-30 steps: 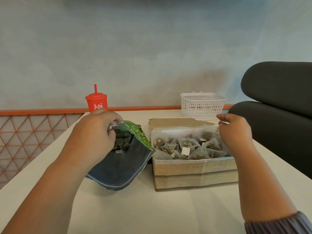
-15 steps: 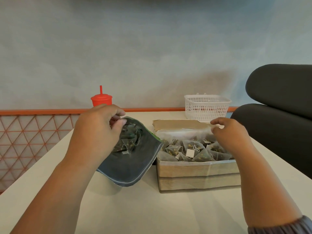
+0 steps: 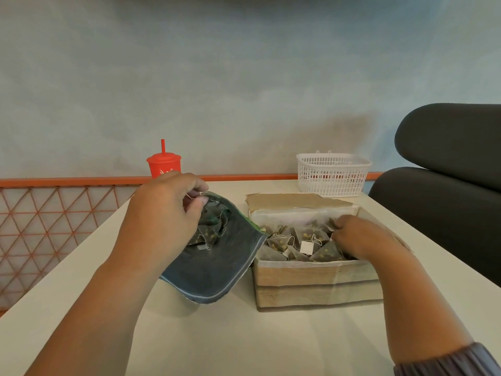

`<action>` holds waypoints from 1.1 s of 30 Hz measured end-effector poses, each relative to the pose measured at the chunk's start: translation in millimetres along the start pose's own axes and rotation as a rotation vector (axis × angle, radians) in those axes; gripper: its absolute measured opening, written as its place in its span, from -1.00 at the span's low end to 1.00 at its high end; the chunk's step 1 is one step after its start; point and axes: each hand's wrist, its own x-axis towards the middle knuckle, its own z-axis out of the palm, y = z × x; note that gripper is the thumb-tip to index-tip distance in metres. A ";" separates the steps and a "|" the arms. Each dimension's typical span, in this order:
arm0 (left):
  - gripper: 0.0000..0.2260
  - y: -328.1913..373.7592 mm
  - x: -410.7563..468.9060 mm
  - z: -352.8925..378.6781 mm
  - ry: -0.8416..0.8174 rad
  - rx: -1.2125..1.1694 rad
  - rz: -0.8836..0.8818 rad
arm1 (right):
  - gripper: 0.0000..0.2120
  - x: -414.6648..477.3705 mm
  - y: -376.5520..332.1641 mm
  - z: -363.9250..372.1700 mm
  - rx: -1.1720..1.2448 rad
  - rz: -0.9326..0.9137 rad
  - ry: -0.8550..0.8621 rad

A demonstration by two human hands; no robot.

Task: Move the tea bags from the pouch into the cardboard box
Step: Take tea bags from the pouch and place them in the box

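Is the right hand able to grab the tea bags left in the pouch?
Probably yes. The left hand holds the pouch open, its mouth tipped toward the cardboard box, where the right hand rests. The tea bags inside the pouch lie uncovered, and nothing stands between.

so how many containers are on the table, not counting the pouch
3: cardboard box right of the pouch, white basket behind the box, red cup at back left, partly hidden behind the left hand.

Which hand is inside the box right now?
The right hand: it rests among the tea bags in the box. The left hand is at the pouch, pinching its rim.
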 end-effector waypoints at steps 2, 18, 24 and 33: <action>-0.88 0.3 0.0 -0.2 -0.006 -0.002 0.005 | -0.76 -3.9 -3.1 -6.4 0.069 -0.066 0.015; -0.85 7.7 -1.7 -4.6 0.037 -0.047 -0.027 | -0.77 -40.1 -39.9 -37.2 0.540 -0.359 0.225; -0.90 9.6 -2.0 -8.0 0.110 -0.035 0.010 | -0.79 -87.7 -100.2 -31.2 0.570 -0.733 -0.056; -0.85 16.3 -2.9 -11.6 0.174 0.103 0.102 | -0.43 -82.5 -117.1 -5.8 0.291 -0.780 0.110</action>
